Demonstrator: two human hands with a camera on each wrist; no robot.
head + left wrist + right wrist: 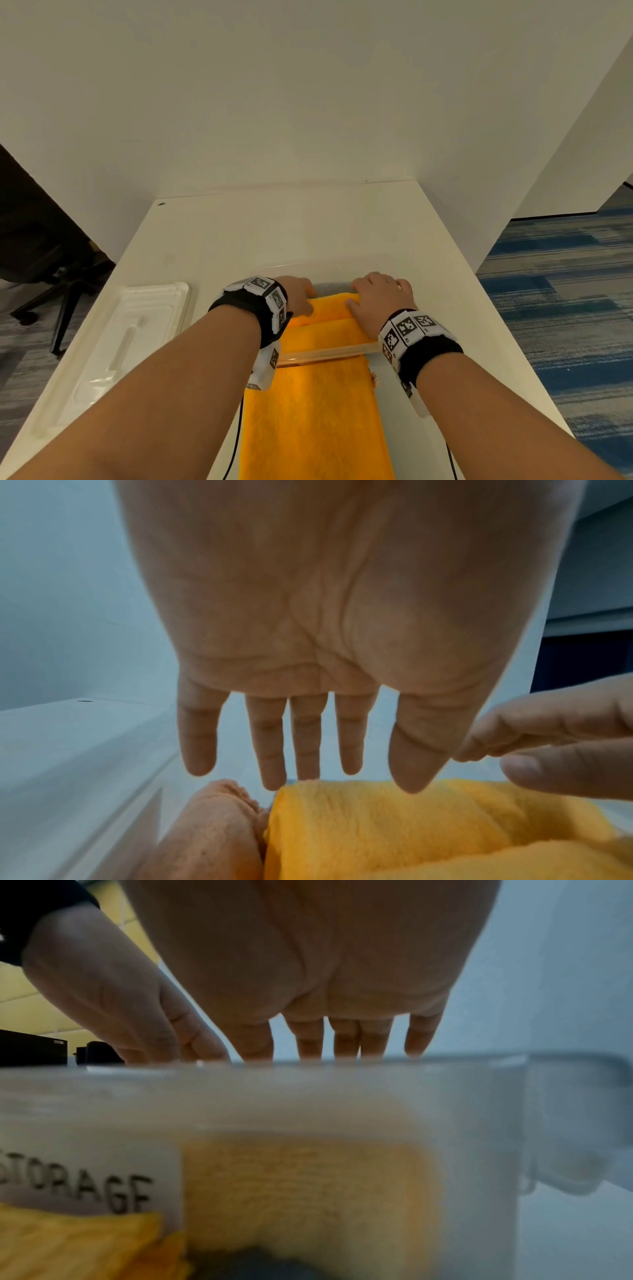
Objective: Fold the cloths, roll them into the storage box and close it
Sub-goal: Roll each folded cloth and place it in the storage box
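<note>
Fingers [270, 750] of the left hand [297, 294] hang straight, holding nothing; the right hand [376, 301] presses flat on the yellow cloth [322, 318], seemingly tamping its roll into the storage box [308, 1096] beside a peach roll [212, 831]. The lid [113, 342] waits on the tabletop [274, 233].

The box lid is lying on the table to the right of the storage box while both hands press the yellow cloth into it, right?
Not quite: the lid lies to the left of the storage box, as the head view shows. Both hands, left and right, do press the yellow cloth.
</note>
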